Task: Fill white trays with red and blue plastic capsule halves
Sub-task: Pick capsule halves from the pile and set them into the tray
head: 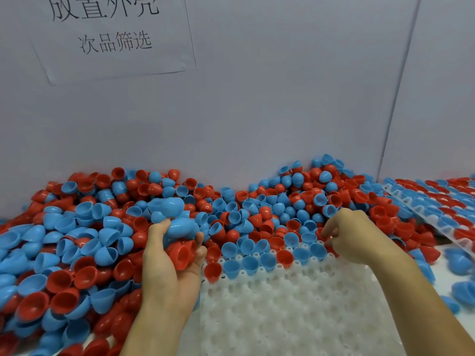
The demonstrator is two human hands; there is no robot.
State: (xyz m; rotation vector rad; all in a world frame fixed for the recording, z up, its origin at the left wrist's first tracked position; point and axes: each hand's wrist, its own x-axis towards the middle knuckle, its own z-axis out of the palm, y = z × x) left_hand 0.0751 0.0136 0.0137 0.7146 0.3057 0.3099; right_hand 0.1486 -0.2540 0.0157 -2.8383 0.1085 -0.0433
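A white tray (295, 309) with rows of sockets lies in front of me. Its far rows hold several red and blue capsule halves (267, 260), open side up. My left hand (169, 268) grips a handful of halves at the tray's left edge: blue ones (177, 219) on top, a red one (183, 255) below. My right hand (357, 235) reaches to the tray's far right corner, and its fingertips pinch a red half (323, 233) there.
A big heap of loose red and blue halves (77, 240) covers the table from the left to the grey back wall. A filled tray (437, 201) lies at the right. A paper sign (108, 34) hangs on the wall. More blue halves (460, 263) lie at the right edge.
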